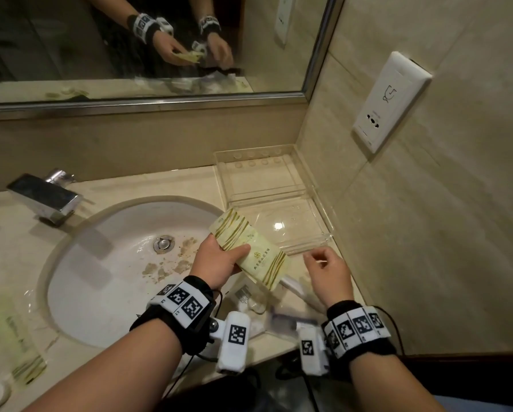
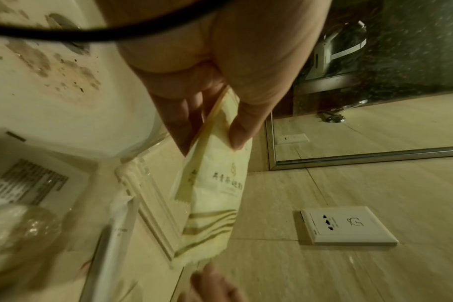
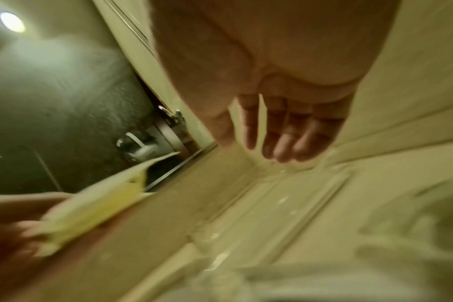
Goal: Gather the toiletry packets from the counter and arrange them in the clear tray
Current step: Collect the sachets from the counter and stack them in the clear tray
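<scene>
We see a pale yellow-green packet (image 1: 248, 248) banded at both ends with wavy olive-gold stripes, a gold pinwheel emblem at its middle. The tray (image 1: 308, 203) is clear and colourless on the mottled beige desk (image 1: 190, 185), and the white basin (image 1: 106, 263) carries brown blotches. Our wristbands (image 1: 184, 304) are black with black-and-white square codes.

Left hand (image 1: 216, 263) grips pale packets (image 1: 246, 248) near tray (image 1: 320, 209).

Bare forearms — 2 black wristbands (image 1: 175, 319) with white coded tags — thin black cables (image 1: 190, 361).
</scene>
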Available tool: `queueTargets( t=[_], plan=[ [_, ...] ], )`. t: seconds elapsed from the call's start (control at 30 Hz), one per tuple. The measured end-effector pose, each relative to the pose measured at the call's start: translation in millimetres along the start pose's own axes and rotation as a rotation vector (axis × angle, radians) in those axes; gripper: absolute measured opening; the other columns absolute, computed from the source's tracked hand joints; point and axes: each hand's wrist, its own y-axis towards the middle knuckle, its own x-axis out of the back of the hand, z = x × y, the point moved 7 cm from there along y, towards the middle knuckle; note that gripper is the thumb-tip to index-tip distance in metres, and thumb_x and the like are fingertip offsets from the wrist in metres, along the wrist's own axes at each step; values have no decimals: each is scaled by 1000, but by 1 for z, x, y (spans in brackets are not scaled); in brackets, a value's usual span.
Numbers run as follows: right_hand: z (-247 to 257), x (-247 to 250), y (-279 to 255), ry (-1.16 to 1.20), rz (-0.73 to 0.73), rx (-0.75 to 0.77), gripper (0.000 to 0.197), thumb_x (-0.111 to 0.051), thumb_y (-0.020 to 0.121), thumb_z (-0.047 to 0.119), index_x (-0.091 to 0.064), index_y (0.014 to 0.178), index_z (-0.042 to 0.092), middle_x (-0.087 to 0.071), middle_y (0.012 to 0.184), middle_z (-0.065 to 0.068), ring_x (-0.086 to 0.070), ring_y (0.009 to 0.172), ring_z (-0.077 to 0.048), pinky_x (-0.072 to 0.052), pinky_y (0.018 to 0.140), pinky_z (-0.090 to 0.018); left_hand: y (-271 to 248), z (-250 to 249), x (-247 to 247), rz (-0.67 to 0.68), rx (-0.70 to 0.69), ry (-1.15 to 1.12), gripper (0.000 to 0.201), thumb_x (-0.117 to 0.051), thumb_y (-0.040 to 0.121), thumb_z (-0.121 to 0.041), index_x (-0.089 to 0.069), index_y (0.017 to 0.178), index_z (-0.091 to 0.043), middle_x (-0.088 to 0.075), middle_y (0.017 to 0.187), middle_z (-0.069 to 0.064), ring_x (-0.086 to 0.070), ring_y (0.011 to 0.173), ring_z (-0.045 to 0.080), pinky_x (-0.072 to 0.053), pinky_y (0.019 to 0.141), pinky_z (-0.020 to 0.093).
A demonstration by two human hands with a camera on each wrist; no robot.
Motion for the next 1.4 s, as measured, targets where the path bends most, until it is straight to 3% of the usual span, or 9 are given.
queueTargets(
  t=[0.13, 0.37, 0.57, 0.73, 0.83, 0.97, 1.07, 1.2, 1.4],
  plan=[
    [-65, 19, 40, -615, 111, -94, 34, -66, 84, 17, -59, 117, 14, -60, 120, -7, -57, 108, -24, -46, 90, -32, 4, 3, -3, -20, 9, -26, 28, -70, 82, 2, -56, 100, -15, -71, 105, 12, -70, 96, 29, -57, 82, 50],
    [-92, 10, 53, -947, 194, -12, 44, -71, 79, 28, -55, 119, 17, -56, 121, -6, -50, 114, -26, -44, 98, -36, 9, 4, -7, -39, 20, -41, 30, -69, 82, 2, -56, 105, -12, -71, 105, 12, -71, 95, 28, -58, 79, 45],
    [-85, 15, 57, -887, 135, -32, 34, -74, 76, 27, -56, 104, 19, -55, 110, -4, -49, 109, -25, -41, 94, -38, 15, 1, -8, -54, 13, -48, 37, -69, 82, 1, -54, 114, -10, -71, 106, 10, -71, 93, 26, -59, 73, 39],
    [-63, 33, 56, -498, 4, -96, 23, -68, 80, 16, -48, 71, 19, -60, 74, 0, -53, 65, -16, -43, 57, -28, 17, -1, -6, -70, 5, -60, 29, -68, 83, 1, -55, 104, -14, -71, 104, 11, -71, 93, 27, -59, 78, 43],
    [-24, 34, 40, -214, -36, 48, 16, -65, 87, 15, -53, 78, 20, -61, 80, 3, -56, 68, -11, -42, 53, -19, 18, -2, -3, -80, -1, -58, 29, -69, 83, 1, -56, 101, -16, -71, 105, 11, -70, 93, 27, -58, 79, 45],
    [40, 18, 3, -199, -134, 493, 18, -63, 84, 8, -61, 92, 24, -58, 102, 14, -57, 96, -10, -49, 85, -25, 16, 2, 0, -99, 23, -69, 30, -70, 82, 0, -55, 104, -14, -70, 104, 12, -71, 91, 28, -59, 74, 41],
    [69, -8, -26, -251, -175, 789, 16, -59, 80, 8, -65, 92, 17, -59, 110, 6, -52, 108, -16, -43, 97, -31, 12, 3, 2, -93, 41, -110, 39, -72, 80, 0, -54, 114, -8, -70, 106, 15, -72, 89, 29, -59, 65, 36],
    [82, -32, -47, -218, -199, 900, 16, -53, 74, 10, -63, 86, 14, -60, 112, -2, -48, 112, -17, -32, 98, -28, 6, 1, 6, -76, 68, -198, 38, -70, 81, 0, -56, 116, -8, -71, 105, 17, -73, 85, 31, -59, 62, 37],
    [90, -55, -65, -208, -135, 952, 24, -53, 73, 8, -64, 94, 13, -59, 118, -6, -47, 117, -18, -35, 100, -37, -12, -7, 14, -27, 82, -308, 34, -71, 79, 3, -57, 110, 6, -74, 85, 18, -73, 78, 33, -60, 72, 47]
  ],
)
